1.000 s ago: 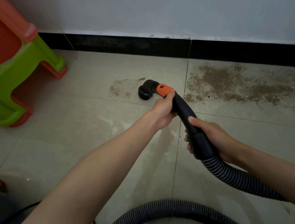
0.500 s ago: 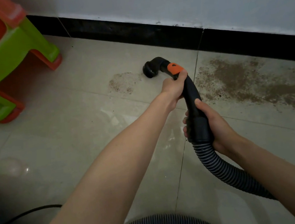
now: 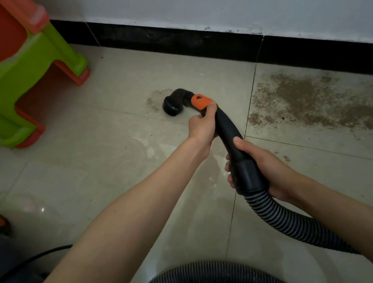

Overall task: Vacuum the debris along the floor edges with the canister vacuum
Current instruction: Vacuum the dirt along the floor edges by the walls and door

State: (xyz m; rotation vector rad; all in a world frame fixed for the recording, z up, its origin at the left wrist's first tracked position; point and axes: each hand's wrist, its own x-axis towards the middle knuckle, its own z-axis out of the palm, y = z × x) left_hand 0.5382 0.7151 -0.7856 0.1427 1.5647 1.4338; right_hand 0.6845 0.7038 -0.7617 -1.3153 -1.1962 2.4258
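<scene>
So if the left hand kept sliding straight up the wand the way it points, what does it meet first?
The orange collar, which the left hand already touches; beyond it the black nozzle elbow on the floor, probably.

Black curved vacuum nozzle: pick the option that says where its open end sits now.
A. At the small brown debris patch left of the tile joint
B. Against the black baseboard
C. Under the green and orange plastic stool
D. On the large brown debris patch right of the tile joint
A: the black curved vacuum nozzle sits at the small brown debris patch, left of the tile joint.
</scene>
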